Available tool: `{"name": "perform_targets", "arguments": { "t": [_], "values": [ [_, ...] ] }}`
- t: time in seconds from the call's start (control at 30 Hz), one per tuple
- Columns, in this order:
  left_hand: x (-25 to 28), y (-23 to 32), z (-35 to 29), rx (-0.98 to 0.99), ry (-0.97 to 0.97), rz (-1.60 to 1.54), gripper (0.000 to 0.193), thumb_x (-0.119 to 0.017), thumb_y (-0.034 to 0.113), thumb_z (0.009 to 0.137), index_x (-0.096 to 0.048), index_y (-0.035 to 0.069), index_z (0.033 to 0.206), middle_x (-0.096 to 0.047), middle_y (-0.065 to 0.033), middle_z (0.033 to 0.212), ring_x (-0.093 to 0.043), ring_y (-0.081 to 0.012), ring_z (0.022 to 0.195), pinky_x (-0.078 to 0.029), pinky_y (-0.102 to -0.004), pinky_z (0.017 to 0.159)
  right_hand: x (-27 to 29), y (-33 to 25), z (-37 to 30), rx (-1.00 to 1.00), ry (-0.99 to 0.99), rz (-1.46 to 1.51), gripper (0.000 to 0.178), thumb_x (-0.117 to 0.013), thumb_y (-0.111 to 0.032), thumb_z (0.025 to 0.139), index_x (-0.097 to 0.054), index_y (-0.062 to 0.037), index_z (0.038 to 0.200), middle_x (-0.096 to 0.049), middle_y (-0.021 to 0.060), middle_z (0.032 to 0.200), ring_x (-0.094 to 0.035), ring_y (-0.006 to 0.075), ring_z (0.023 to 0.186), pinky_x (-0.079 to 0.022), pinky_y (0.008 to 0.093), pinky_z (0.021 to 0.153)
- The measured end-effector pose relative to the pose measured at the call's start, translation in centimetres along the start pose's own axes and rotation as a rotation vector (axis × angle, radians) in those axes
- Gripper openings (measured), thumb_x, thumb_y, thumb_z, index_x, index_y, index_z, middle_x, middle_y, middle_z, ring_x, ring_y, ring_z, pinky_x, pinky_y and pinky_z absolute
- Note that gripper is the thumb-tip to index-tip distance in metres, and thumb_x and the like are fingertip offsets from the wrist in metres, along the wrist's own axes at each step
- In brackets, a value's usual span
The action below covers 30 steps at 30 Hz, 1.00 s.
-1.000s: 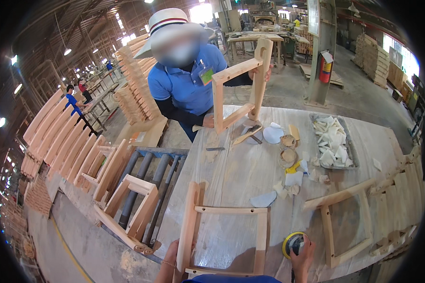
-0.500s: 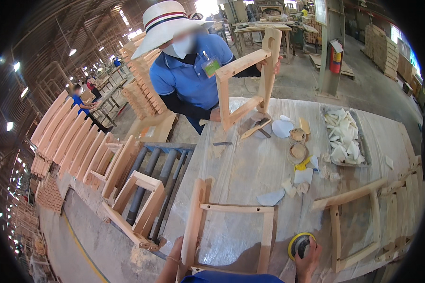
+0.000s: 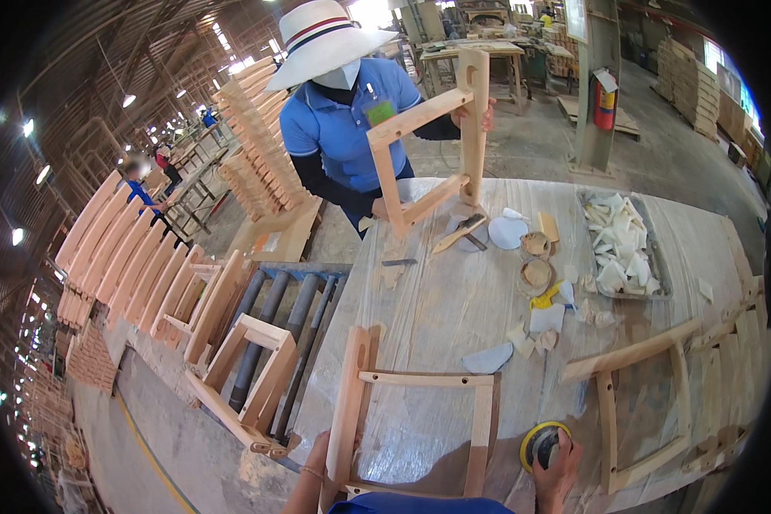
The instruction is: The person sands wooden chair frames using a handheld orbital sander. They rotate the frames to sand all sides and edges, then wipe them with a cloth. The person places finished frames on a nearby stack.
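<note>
A pale wooden frame with a slotted, thicker side piece rests on the table close to my body. My left hand is closed around that thicker side, its fingers partly hidden behind the wood. To the right of the frame, my right hand grips a round black sander with a yellow rim, which sits on the tabletop apart from the wood. Across the table, a co-worker in a blue shirt holds up a similar wooden frame with both hands.
Sanding sheet pieces, a brush and small round tubs lie mid-table. A tray of scraps stands far right; another frame lies at right. Left is a roller conveyor with a frame on it.
The co-worker's frame has shifted slightly left and turned, and their hat has moved to the right and upward. My hands and the sander stay nearly in place.
</note>
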<state>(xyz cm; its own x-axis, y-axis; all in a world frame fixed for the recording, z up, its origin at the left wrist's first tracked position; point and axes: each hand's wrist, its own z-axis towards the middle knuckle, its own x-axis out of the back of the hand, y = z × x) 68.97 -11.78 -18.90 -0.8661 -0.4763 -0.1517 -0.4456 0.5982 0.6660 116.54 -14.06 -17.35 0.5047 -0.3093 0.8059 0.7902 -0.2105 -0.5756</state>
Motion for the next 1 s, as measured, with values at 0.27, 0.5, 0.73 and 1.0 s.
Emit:
{"name": "perform_targets", "arguments": {
  "t": [0.27, 0.5, 0.73, 1.0],
  "values": [
    [-0.06, 0.21, 0.21, -0.017, -0.091, 0.017, 0.04, -0.04, 0.017, 0.101, -0.059, -0.014, 0.117, -0.071, -0.0238, 0.098, -0.072, -0.0304, 0.083, -0.061, -0.0362, 0.077, 0.56, -0.58, -0.01, -0.056, -0.048, -0.026, 0.084, -0.083, -0.009, 0.062, -0.049, -0.0198, 0.138, -0.047, 0.0202, 0.126, -0.057, 0.0421, 0.113, -0.052, 0.0469, 0.087],
    [0.16, -0.03, 0.47, 0.043, -0.006, -0.012, 0.039, -0.044, 0.02, 0.101, -0.062, -0.012, 0.115, -0.071, -0.0218, 0.091, -0.072, -0.028, 0.075, -0.061, -0.0344, 0.068, 0.77, -0.55, 0.17, -0.021, -0.044, -0.022, 0.084, -0.083, -0.009, 0.062, -0.049, -0.0184, 0.138, -0.047, 0.0206, 0.126, -0.056, 0.042, 0.113, -0.051, 0.047, 0.088],
    [0.06, -0.14, 0.21, -0.014, -0.025, 0.027, 0.038, -0.043, 0.019, 0.101, -0.061, -0.011, 0.116, -0.071, -0.0212, 0.094, -0.073, -0.027, 0.077, -0.061, -0.0338, 0.069, 0.32, -0.45, 0.21, 0.029, 0.013, -0.02, 0.08, -0.081, -0.005, 0.06, -0.052, -0.0123, 0.134, -0.051, 0.0182, 0.118, -0.056, 0.0405, 0.109, -0.049, 0.0451, 0.089],
    [0.06, -0.04, 0.11, -0.012, -0.02, 0.035, 0.039, -0.043, 0.02, 0.102, -0.059, -0.012, 0.118, -0.071, -0.0225, 0.096, -0.073, -0.0277, 0.081, -0.062, -0.0338, 0.072, 0.33, 0.04, 0.15, 0.021, -0.034, -0.009, 0.085, -0.083, -0.009, 0.062, -0.049, -0.0168, 0.14, -0.049, 0.0206, 0.126, -0.055, 0.0417, 0.115, -0.049, 0.0464, 0.093]
  ]
}}
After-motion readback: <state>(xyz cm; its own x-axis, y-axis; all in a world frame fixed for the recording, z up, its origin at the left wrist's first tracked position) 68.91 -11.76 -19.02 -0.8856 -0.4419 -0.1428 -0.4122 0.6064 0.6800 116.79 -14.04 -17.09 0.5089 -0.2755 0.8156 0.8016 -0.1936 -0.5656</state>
